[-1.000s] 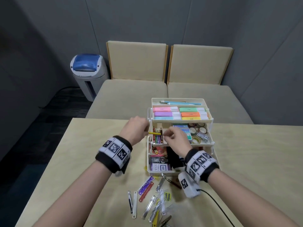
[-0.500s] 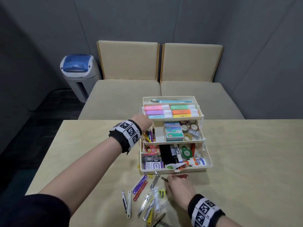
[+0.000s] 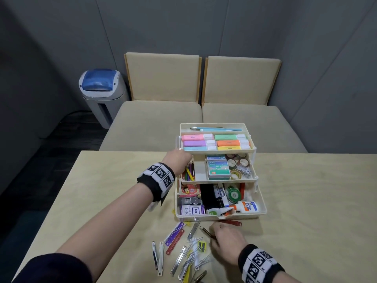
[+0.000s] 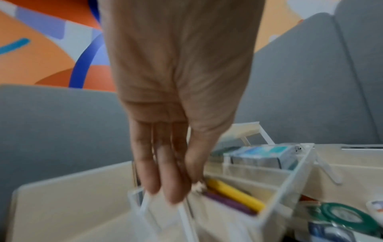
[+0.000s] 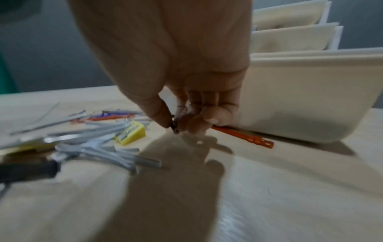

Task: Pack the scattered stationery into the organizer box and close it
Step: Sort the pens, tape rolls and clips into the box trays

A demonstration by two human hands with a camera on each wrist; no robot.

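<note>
Grey padded walls and two beige cushioned seats (image 3: pixel 204 111) back a pale wooden tabletop (image 3: pixel 306 201), where the cream three-tier plastic organizer box (image 3: pixel 263 209) stands open, tiers stepped back. At its 9 o'clock the left hand (image 3: pixel 179 162) rests straight, relaxed fingers (image 4: pixel 172 188) on the middle tier's corner — holding nothing. At the box's 6 o'clock the right hand (image 3: pixel 226 240) pinches a thin dark pencil (image 3: pixel 206 232) between thumb and fingertips (image 5: pixel 192 124), beside a yellow plastic sharpener (image 5: pixel 131 135) and scattered metal file fasteners (image 3: pixel 183 260).
</note>
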